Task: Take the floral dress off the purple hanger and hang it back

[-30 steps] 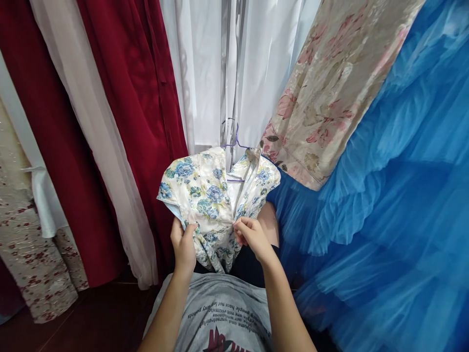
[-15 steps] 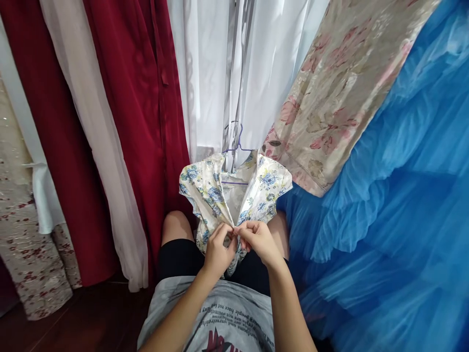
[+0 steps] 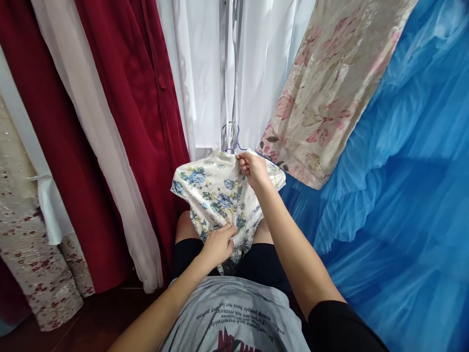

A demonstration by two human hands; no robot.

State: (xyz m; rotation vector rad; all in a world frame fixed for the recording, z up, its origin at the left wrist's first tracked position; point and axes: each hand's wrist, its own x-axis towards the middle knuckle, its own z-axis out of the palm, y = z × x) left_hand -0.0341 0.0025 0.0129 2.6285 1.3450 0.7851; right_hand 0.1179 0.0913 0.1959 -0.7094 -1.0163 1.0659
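A small white dress with blue flowers [image 3: 214, 190] lies over my lap on a purple wire hanger [image 3: 234, 143] whose hook pokes out at its neck. My left hand [image 3: 219, 244] is closed, pinching the lower front of the dress near my knees. My right hand [image 3: 252, 167] is stretched forward and closed on the fabric at the collar, just below the hanger hook. The dress front looks closed between the two hands.
Hanging clothes surround me: dark red gowns [image 3: 120, 98] and sheer white fabric [image 3: 198, 73] ahead, a beige floral dress [image 3: 330, 88] to the upper right, blue tulle [image 3: 403, 195] filling the right side, a sequined beige gown [image 3: 40, 274] at far left. Dark wood floor [image 3: 98, 322] shows at lower left.
My right hand has gone from the middle of the dress up to the collar. The open front has been drawn shut. My left hand stays pinching lower down.
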